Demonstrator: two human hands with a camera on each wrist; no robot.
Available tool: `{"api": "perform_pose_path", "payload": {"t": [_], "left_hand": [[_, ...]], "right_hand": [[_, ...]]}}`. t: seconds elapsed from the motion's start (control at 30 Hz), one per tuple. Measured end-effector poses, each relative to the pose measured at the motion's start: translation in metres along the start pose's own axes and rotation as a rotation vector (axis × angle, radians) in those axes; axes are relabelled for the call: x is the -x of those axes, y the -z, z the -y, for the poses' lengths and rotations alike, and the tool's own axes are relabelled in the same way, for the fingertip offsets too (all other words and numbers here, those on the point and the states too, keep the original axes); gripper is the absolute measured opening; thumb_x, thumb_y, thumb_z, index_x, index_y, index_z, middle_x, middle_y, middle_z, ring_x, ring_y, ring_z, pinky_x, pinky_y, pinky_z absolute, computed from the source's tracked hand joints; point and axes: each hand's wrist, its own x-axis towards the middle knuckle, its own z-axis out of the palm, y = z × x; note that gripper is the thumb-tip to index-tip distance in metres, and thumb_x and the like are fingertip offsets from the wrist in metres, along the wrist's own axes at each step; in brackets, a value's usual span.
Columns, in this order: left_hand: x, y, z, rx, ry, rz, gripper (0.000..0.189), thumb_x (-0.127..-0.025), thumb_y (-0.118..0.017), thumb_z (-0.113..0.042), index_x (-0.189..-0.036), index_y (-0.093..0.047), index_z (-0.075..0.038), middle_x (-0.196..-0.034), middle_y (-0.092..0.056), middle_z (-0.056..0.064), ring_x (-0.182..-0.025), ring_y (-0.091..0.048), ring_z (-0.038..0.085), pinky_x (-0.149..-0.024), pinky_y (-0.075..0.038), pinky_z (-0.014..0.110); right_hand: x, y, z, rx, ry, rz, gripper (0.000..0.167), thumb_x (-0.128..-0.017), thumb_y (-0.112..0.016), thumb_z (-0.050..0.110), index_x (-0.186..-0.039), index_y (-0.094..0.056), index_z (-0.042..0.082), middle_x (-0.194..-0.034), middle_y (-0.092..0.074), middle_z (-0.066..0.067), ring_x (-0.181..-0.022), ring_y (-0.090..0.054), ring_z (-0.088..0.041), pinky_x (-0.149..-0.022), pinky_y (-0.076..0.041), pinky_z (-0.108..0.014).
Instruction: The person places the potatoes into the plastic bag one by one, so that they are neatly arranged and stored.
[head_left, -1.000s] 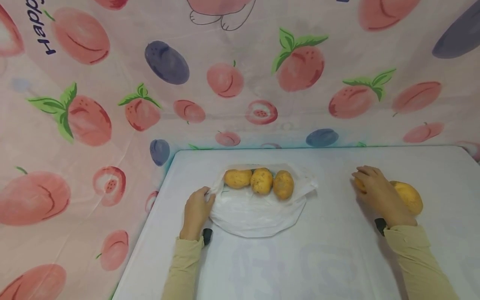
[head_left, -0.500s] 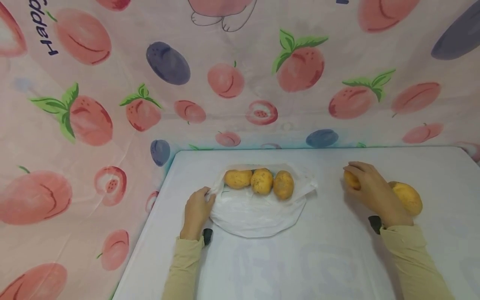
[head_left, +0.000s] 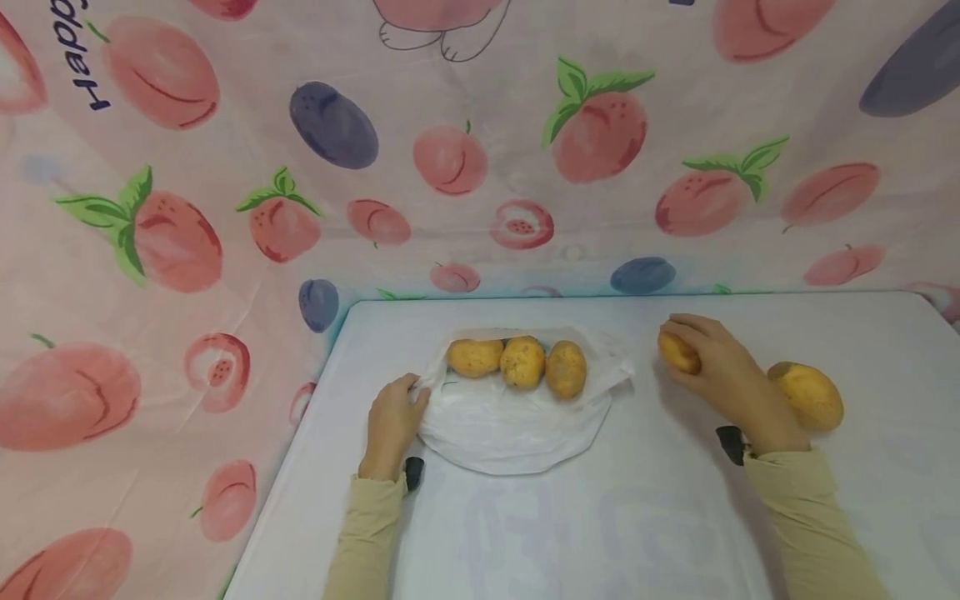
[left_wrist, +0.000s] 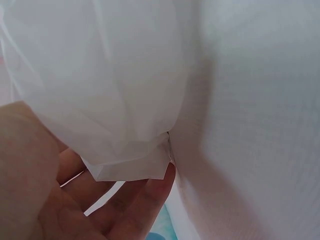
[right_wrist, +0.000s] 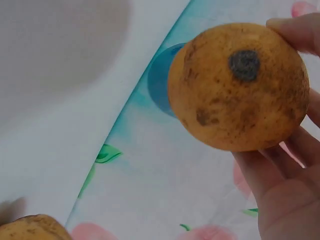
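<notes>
A white plastic bag (head_left: 517,433) lies on the table with three potatoes in a row at its far side: a left one (head_left: 475,357), a middle one (head_left: 522,362) and a right one (head_left: 566,369). My left hand (head_left: 395,422) holds the bag's left edge; in the left wrist view the bag's pale film (left_wrist: 110,90) hides part of the fingers. Right of the bag, my right hand (head_left: 720,375) grips another potato (head_left: 679,353). Seen from the right wrist, that potato (right_wrist: 240,90) has a dark spot and sits between thumb and fingers.
One more potato (head_left: 808,397) lies on the white-covered table (head_left: 660,533), beyond my right wrist. A fruit-print cloth (head_left: 450,225) stands behind the table's far edge and along its left side.
My right hand has moved left with the potato, away from the one lying at the right and towards the bag. The left hand has stayed at the bag's edge.
</notes>
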Motion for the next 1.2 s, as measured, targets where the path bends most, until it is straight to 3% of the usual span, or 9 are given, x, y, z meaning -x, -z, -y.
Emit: {"api": "perform_pose_path", "payload": {"t": [0.2, 0.87, 1.2], "left_hand": [[0.000, 0.000, 0.000, 0.002, 0.005, 0.002, 0.030, -0.095, -0.066, -0.021, -0.118, -0.069, -0.001, -0.114, -0.070, 0.019, -0.108, -0.065, 0.038, -0.092, -0.051, 0.051], [0.002, -0.001, 0.000, 0.005, -0.005, -0.007, 0.032, -0.095, -0.066, -0.019, -0.119, -0.068, 0.001, -0.114, -0.070, 0.020, -0.107, -0.066, 0.038, -0.090, -0.052, 0.051], [0.001, 0.000, -0.001, 0.006, 0.001, -0.002, 0.033, -0.095, -0.066, -0.020, -0.120, -0.067, 0.001, -0.116, -0.070, 0.020, -0.109, -0.065, 0.038, -0.092, -0.051, 0.051]], "right_hand": [[-0.008, -0.003, 0.010, -0.012, 0.061, -0.038, 0.052, -0.073, -0.082, -0.003, -0.122, -0.063, -0.002, -0.131, -0.056, -0.024, -0.119, -0.052, -0.043, -0.091, -0.046, -0.061], [-0.030, -0.018, 0.053, -0.062, 0.118, -0.055, 0.051, -0.076, -0.081, 0.000, -0.124, -0.064, 0.002, -0.134, -0.057, -0.020, -0.121, -0.054, -0.039, -0.095, -0.049, -0.057], [-0.037, -0.021, 0.070, -0.092, 0.149, -0.017, 0.050, -0.079, -0.080, 0.002, -0.125, -0.063, 0.003, -0.137, -0.055, -0.019, -0.124, -0.053, -0.037, -0.096, -0.050, -0.054]]}}
